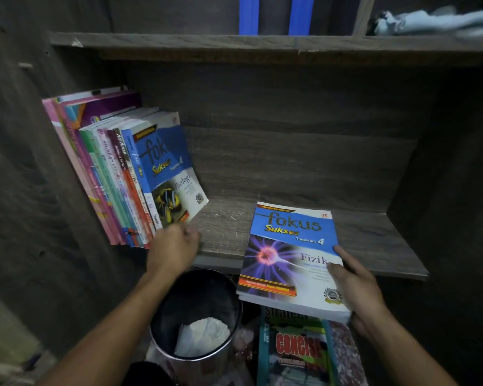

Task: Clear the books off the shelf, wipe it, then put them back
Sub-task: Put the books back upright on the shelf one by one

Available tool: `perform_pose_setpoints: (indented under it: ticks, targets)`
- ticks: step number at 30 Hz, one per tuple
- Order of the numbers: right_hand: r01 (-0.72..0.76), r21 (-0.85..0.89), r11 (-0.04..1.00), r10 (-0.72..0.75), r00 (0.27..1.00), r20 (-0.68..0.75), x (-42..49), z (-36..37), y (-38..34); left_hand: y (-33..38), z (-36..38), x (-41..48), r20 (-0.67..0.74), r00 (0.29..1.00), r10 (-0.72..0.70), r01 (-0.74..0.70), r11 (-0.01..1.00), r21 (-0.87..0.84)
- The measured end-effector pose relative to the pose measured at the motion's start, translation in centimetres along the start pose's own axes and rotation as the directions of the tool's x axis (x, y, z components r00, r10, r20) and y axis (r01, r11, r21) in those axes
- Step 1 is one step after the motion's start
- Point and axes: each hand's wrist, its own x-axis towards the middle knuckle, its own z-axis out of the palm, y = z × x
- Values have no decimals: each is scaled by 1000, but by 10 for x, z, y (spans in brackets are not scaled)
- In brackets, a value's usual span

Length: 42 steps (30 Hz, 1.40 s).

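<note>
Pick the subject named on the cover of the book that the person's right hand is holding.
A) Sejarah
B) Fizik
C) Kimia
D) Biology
B: the book gripped at its lower right corner by the right hand reads "Fizik" below the title "Fokus Sukses Tingkatan 4".

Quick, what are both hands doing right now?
Left hand: curled by the leaning books, grip cannot be told.
Right hand: holding the Fizik book.
</note>
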Motion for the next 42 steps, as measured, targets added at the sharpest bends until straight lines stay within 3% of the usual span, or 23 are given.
perform_pose_setpoints:
  ticks: [2,5,10,17,20,23,26,30,38,40,42]
  targets:
    - [11,6,1000,-11,1000,-4,0,-1,-1,13,21,-17,165,984,61,-39,990,-133]
    - [2,-17,1000,-2,1000,4,-1,-3,-1,34,48,-28,331,943,20,77,958,-277]
    - [56,-2,998,-56,998,25,-6,-7,1,53,67,-31,497,866,65,68,967,-245]
    - [12,41,999,-14,999,51,-1,-13,1,67,64,-17,579,815,-10,70,994,-81]
    - [6,18,1000,-7,999,52,-2,-15,2,71,59,-13,681,727,-85,272,947,-172]
    - [-4,36,999,2,999,43,-2,-17,1,67,39,-5,799,591,-114,556,775,-301]
    - [8,-5,1000,-8,999,40,-2,-17,3,61,15,2,851,514,-107,668,672,-319]
    - [17,-22,1000,-17,1000,8,-1,-13,4,55,1,7,840,535,-96,690,623,-368]
    - [11,-34,999,-12,1000,-20,5,-11,7,68,-5,-2,860,510,-30,688,614,-387]
    - [6,-46,999,-7,1000,-19,6,-12,7,74,-15,-5,842,539,35,670,588,-453]
    - [8,-68,998,-9,1000,-14,6,-13,7,80,-27,-5,779,619,103,614,555,-561]
